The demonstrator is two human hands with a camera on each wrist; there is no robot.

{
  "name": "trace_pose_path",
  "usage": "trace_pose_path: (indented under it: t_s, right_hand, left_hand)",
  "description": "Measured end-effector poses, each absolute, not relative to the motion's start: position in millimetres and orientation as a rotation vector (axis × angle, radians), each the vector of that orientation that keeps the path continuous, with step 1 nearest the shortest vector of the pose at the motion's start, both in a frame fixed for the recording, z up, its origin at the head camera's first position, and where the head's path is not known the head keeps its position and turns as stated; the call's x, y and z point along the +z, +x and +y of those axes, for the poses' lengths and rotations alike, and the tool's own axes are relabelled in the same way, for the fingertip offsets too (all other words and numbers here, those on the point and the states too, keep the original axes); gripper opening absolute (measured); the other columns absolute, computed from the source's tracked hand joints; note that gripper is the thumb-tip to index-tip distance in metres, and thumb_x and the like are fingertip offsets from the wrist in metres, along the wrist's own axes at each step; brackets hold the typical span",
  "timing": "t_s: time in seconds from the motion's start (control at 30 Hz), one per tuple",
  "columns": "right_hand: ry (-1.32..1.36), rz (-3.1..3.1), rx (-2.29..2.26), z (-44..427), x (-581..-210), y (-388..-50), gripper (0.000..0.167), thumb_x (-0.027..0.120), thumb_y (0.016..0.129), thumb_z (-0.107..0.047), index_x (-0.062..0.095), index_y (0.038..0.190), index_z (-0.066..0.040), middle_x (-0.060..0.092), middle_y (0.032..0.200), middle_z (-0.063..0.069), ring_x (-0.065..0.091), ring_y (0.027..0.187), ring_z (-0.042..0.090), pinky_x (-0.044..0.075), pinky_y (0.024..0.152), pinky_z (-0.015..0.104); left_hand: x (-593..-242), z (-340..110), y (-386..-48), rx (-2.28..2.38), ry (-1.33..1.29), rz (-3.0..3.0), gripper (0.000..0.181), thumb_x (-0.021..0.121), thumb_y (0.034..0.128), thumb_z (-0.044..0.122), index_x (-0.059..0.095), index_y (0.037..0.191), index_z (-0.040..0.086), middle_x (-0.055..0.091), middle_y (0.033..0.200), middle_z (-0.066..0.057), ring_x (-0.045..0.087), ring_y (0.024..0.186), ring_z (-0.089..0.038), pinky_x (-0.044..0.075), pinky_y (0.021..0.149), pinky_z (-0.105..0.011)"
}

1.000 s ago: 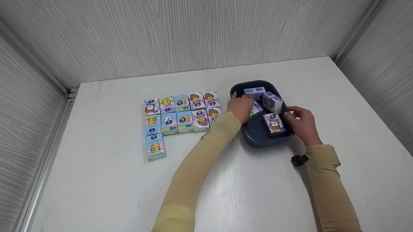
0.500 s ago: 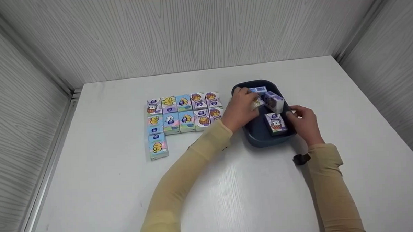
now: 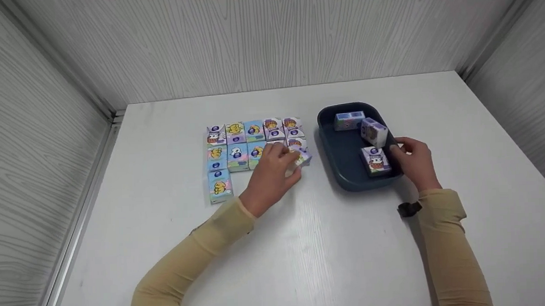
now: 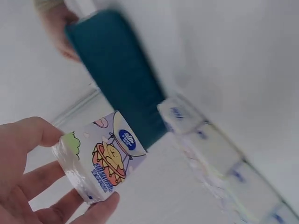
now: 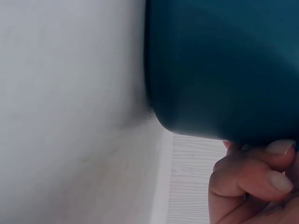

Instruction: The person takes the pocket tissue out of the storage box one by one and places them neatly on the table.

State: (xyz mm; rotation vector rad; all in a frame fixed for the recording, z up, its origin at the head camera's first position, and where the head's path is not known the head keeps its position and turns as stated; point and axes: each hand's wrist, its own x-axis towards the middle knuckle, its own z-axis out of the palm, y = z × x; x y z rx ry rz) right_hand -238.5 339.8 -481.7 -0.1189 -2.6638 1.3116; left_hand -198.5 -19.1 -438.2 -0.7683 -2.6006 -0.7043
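Observation:
My left hand (image 3: 270, 179) pinches a small tissue pack (image 4: 105, 161) with a cartoon print between thumb and fingers. It holds the pack over the right end of the rows of tissue packs (image 3: 237, 154), partly covering the second row. In the left wrist view, the held pack is tilted, its wrapped white side showing. My right hand (image 3: 415, 164) grips the right wall of a dark blue plastic bin (image 3: 345, 157), thumb at the rim and fingers outside. Inside the bin lie three tissue packs, one of them a white-and-purple pack (image 3: 376, 161) near the front.
A single tissue pack (image 3: 220, 186) lies below the left end of the two rows. The white table (image 3: 330, 241) is bounded by a pale wood-grain panel (image 3: 268, 44) at the back and panels at both sides.
My left hand has lifted a tissue pack out of the bin and carried it left to the rows. My right hand has stayed on the bin's side. The head view has shifted slightly.

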Motion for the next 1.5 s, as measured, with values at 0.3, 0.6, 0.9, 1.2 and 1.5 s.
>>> trace_pose_path:
  t_s: [0.3,0.6,0.9,1.2,1.5]
  right_hand:
    - [-0.203,-2.695,1.295,351,-480,-232,0.038,0.053,0.097,-0.029,0.061,0.124,-0.004,0.048,0.088,0.008,0.045,0.068,0.013,0.040,0.054,0.023]
    - [-0.156,-2.666,1.288,351,-483,-231,0.039,0.054,0.097,-0.029,0.060,0.125,-0.002,0.051,0.086,0.008,0.042,0.055,0.005,0.039,0.050,0.021]
    - [-0.163,-2.682,1.275,349,-481,-234,0.039,0.053,0.097,-0.030,0.061,0.125,-0.004,0.051,0.085,0.008,0.045,0.058,0.007,0.040,0.051,0.022]
    - [-0.158,-2.699,1.299,346,-481,-237,0.041,0.053,0.097,-0.031,0.060,0.126,-0.003,0.050,0.087,0.008,0.044,0.063,0.009,0.039,0.052,0.022]
    - [-0.129,-2.690,1.301,340,-481,-240,0.039,0.054,0.096,-0.030,0.061,0.124,-0.003,0.051,0.085,0.009,0.045,0.060,0.009,0.040,0.051,0.022]
  left_hand:
    - [-469,-54,-157,-0.177,-0.727,-2.755,0.030,0.065,0.0897,0.025,0.070,0.111,0.004,0.055,0.104,-0.014,0.051,0.097,-0.024,0.055,0.076,-0.027]
    - [-473,-55,-141,0.248,-0.876,-2.862,0.036,0.070,0.0882,0.018,0.064,0.117,-0.002,0.058,0.109,-0.018,0.055,0.091,-0.026,0.056,0.072,-0.033]
    - [-469,-58,-141,0.177,-0.897,-3.010,0.048,0.073,0.0837,0.008,0.057,0.127,-0.002,0.058,0.116,-0.020,0.058,0.105,-0.029,0.053,0.082,-0.035]
    - [-471,-62,-157,0.253,-0.762,-3.060,0.044,0.074,0.0834,0.009,0.060,0.124,-0.002,0.061,0.111,-0.019,0.059,0.094,-0.027,0.056,0.076,-0.035]
    - [-471,-69,-166,0.220,-0.600,-3.066,0.034,0.076,0.0815,0.007,0.066,0.112,-0.002,0.064,0.099,-0.018,0.060,0.086,-0.027,0.056,0.074,-0.037]
